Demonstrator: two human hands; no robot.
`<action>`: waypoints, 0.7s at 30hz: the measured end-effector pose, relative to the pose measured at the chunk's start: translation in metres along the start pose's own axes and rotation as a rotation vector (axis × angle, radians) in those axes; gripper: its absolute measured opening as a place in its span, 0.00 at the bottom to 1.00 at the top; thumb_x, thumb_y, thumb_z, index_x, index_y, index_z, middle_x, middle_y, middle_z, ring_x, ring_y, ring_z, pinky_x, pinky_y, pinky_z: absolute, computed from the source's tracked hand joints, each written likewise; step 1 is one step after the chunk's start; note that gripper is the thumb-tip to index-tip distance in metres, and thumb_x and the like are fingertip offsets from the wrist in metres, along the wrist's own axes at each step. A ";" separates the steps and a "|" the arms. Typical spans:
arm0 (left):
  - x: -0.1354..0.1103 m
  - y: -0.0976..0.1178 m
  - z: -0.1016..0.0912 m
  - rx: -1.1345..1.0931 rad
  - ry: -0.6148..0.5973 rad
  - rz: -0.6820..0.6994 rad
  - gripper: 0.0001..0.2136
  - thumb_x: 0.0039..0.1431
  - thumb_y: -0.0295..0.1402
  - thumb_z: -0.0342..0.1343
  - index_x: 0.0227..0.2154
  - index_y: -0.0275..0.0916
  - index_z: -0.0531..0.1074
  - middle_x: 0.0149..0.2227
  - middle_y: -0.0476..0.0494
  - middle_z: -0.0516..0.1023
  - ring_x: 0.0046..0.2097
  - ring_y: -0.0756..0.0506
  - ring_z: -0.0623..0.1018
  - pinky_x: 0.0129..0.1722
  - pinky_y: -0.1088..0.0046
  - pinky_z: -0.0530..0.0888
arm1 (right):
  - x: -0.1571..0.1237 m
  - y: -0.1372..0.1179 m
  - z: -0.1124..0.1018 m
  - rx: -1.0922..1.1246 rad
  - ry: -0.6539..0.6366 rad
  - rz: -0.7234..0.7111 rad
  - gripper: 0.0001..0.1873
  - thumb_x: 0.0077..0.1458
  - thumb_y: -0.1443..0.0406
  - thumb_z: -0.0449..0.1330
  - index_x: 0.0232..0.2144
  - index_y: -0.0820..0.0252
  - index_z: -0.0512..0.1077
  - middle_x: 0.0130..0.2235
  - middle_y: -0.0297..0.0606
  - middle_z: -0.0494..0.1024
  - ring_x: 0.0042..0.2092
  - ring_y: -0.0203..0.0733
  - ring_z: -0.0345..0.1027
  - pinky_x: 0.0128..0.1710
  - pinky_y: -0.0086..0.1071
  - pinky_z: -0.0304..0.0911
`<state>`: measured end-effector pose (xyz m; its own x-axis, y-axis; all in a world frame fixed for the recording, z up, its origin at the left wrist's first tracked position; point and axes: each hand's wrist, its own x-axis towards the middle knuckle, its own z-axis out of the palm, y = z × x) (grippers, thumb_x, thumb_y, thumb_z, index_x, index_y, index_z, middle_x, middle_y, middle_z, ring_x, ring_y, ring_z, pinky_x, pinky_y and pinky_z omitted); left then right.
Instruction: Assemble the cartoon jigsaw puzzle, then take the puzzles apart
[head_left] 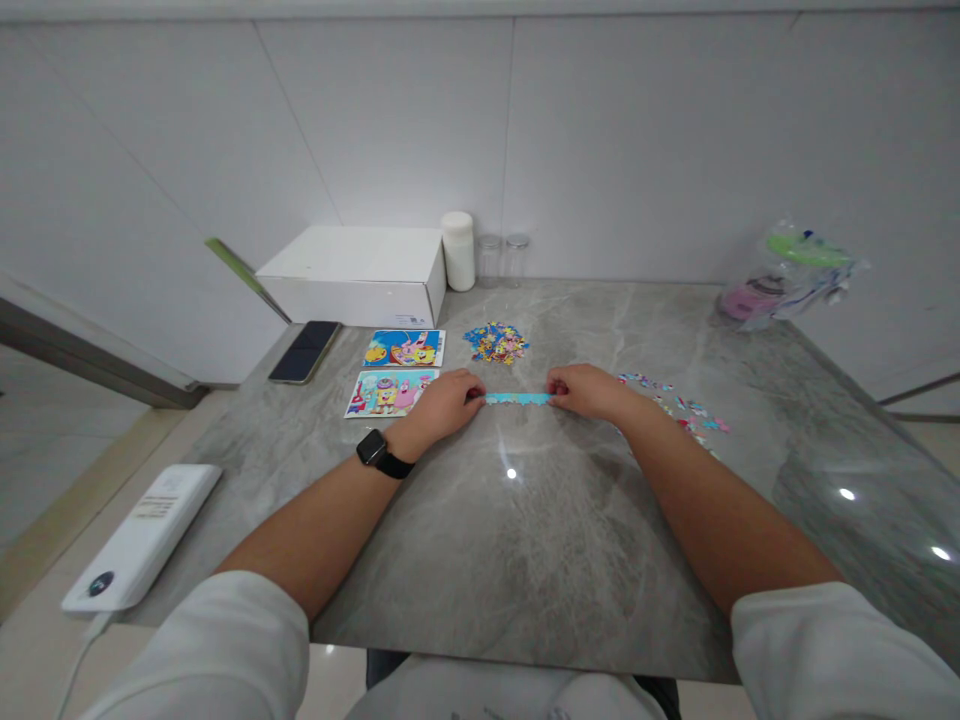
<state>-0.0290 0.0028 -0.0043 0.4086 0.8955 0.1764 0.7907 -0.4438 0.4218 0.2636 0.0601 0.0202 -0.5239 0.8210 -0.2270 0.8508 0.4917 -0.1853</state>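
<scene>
A light-blue strip of joined jigsaw puzzle pieces lies straight across the middle of the table. My left hand, with a black watch on its wrist, is closed in a pinch at the strip's left end. At the right end my right hand pinches it likewise; both fingertips are partly hidden. Two cartoon picture cards, an upper one and a lower one, lie by my left hand, which covers a corner of the lower. Loose puzzle pieces are spread beside my right forearm, partly behind it.
A heap of puzzle pieces lies beyond the strip. Behind stand a white box, a white bottle and two clear glasses. A phone and a white power bank are on the left. A plastic bag sits back right.
</scene>
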 end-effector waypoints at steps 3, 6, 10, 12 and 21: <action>0.000 0.000 0.000 -0.015 0.000 -0.008 0.07 0.64 0.32 0.59 0.41 0.38 0.80 0.41 0.40 0.80 0.43 0.42 0.79 0.46 0.64 0.76 | 0.001 0.001 0.001 0.011 0.004 0.026 0.08 0.60 0.63 0.66 0.42 0.56 0.81 0.40 0.38 0.85 0.39 0.42 0.76 0.35 0.30 0.59; 0.000 -0.001 0.000 -0.027 -0.009 -0.022 0.07 0.64 0.32 0.59 0.41 0.39 0.80 0.41 0.41 0.80 0.42 0.42 0.78 0.44 0.65 0.76 | 0.001 0.002 0.001 0.012 0.002 0.041 0.08 0.59 0.62 0.67 0.41 0.56 0.81 0.39 0.37 0.85 0.38 0.42 0.77 0.35 0.30 0.59; 0.002 -0.003 0.002 -0.041 -0.011 -0.021 0.07 0.64 0.33 0.59 0.40 0.39 0.81 0.40 0.40 0.80 0.42 0.42 0.78 0.44 0.65 0.75 | 0.000 0.001 0.000 0.006 0.019 0.025 0.08 0.59 0.62 0.67 0.41 0.56 0.82 0.39 0.38 0.86 0.39 0.43 0.77 0.36 0.31 0.59; 0.002 -0.005 0.002 -0.058 -0.012 -0.026 0.08 0.64 0.33 0.59 0.41 0.39 0.81 0.41 0.41 0.80 0.42 0.42 0.78 0.44 0.65 0.75 | 0.000 0.001 -0.001 0.013 0.024 0.019 0.08 0.60 0.62 0.66 0.41 0.56 0.82 0.40 0.38 0.86 0.40 0.43 0.77 0.36 0.31 0.60; 0.004 -0.011 0.000 -0.209 0.006 -0.123 0.09 0.64 0.36 0.59 0.42 0.39 0.80 0.41 0.42 0.82 0.41 0.43 0.79 0.42 0.67 0.73 | -0.001 0.003 -0.003 0.033 0.083 0.040 0.09 0.62 0.66 0.62 0.42 0.56 0.83 0.39 0.39 0.86 0.40 0.44 0.77 0.38 0.32 0.61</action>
<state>-0.0359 0.0107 -0.0085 0.3118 0.9429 0.1169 0.7229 -0.3152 0.6149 0.2668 0.0616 0.0223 -0.4835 0.8616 -0.1546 0.8683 0.4498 -0.2091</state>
